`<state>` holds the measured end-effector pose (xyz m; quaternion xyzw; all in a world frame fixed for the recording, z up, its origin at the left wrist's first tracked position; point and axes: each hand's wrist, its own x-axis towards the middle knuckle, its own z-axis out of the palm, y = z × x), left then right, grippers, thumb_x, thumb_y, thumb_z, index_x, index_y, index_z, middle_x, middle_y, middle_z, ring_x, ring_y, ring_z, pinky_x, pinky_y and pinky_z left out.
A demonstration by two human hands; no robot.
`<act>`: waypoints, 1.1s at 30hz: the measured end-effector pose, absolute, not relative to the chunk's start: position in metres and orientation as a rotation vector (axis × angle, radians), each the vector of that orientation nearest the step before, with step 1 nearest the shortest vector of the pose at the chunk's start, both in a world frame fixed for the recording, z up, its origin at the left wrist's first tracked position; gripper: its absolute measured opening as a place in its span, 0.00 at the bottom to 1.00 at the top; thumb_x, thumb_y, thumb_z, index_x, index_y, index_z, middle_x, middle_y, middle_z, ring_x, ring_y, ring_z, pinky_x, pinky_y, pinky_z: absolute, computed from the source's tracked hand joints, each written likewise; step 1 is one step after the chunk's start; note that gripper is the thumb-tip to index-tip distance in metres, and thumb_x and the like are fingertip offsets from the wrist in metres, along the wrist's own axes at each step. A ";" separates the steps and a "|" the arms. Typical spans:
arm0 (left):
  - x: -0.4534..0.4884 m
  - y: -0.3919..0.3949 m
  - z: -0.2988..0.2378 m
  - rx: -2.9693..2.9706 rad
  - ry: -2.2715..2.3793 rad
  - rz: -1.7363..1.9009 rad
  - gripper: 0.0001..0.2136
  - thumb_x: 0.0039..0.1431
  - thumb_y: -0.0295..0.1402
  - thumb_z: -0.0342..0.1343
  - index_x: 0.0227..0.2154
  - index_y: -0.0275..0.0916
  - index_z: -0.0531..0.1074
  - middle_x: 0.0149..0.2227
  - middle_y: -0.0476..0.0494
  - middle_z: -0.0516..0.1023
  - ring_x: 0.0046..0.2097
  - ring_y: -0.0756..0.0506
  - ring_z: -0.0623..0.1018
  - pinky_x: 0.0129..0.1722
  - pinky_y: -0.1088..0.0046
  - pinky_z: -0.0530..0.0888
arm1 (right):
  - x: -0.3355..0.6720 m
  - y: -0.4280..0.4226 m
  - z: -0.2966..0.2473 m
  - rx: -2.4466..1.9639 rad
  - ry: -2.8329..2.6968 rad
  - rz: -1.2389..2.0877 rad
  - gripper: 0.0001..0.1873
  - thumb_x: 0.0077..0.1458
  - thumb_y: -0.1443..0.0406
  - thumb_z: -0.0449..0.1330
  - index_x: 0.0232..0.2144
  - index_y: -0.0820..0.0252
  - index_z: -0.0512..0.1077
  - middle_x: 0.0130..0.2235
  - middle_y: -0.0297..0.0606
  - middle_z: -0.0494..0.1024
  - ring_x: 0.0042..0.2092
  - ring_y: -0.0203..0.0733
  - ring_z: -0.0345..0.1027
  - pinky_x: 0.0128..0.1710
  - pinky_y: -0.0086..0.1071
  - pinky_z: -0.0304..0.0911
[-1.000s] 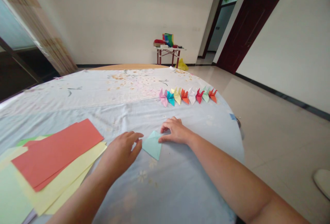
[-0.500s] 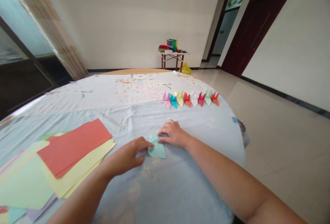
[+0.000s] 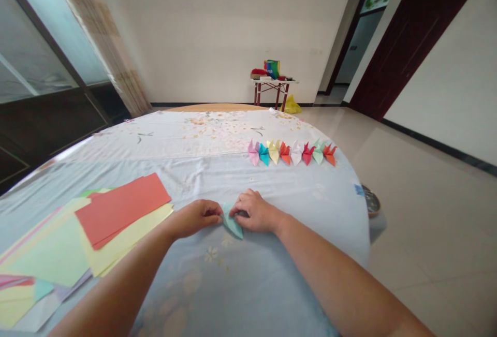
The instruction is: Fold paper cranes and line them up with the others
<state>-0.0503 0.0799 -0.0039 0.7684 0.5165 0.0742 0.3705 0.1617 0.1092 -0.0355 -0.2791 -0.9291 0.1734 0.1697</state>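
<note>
A small piece of light-green folded paper [image 3: 233, 226] is between my hands, low over the cloth-covered table [image 3: 248, 285]. My left hand [image 3: 205, 214] pinches its left edge between thumb and fingers. On the other side, my right hand [image 3: 254, 211] has its thumb and fingers closed on the right edge. The paper looks narrow and bent, with a point towards me. Part of its upper end is hidden by my fingers.
Several folded paper cranes [image 3: 285, 154] in different colours stand in a row beyond my right hand. Left of my left arm lies a spread pile of coloured paper sheets [image 3: 42, 259], with red sheets [image 3: 124, 207] on top. The table's rounded edge [image 3: 367, 223] is at right.
The light-green paper lay flat and wide; now it looks narrower and bent up. My left fingers have gone from resting on it to pinching its edge. The view has shifted slightly left.
</note>
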 end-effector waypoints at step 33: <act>-0.022 0.071 -0.013 2.113 1.744 0.279 0.06 0.52 0.35 0.49 0.29 0.42 0.70 0.31 0.47 0.71 0.32 0.47 0.72 0.31 0.73 0.64 | 0.175 0.112 -0.026 -0.829 -2.628 0.635 0.20 0.49 0.57 0.60 0.44 0.57 0.68 0.42 0.40 0.68 0.45 0.44 0.56 0.46 0.37 0.53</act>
